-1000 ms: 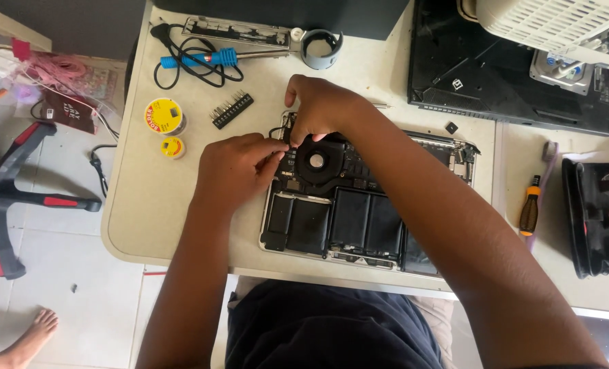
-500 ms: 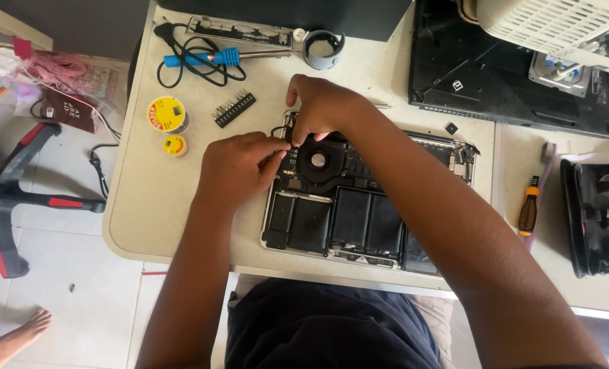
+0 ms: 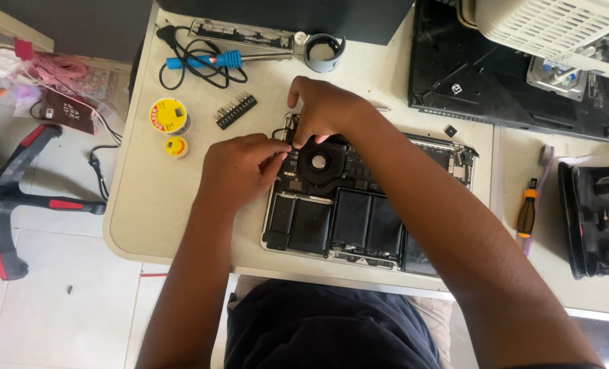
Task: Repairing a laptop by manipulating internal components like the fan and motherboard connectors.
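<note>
Cream worktop [image 3: 181,219] carries one opened laptop [image 3: 359,205], underside up, near its front edge. Both hands meet at the laptop's upper left corner beside the round fan [image 3: 316,164]: the left hand [image 3: 239,167] pinches narrowly at something too small to tell, the right hand [image 3: 325,109] curls its fingers down onto the board. Two yellow solder spools [image 3: 168,116], one bit strip [image 3: 235,111] and one orange-handled screwdriver [image 3: 527,208] lie apart.

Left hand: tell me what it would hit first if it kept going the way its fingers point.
The left hand points rightward across the opened laptop. Its fingertips would probably first meet the fingers of the right hand, which reach down just beside them, then the round black fan. Depth is hard to judge from above.
</note>
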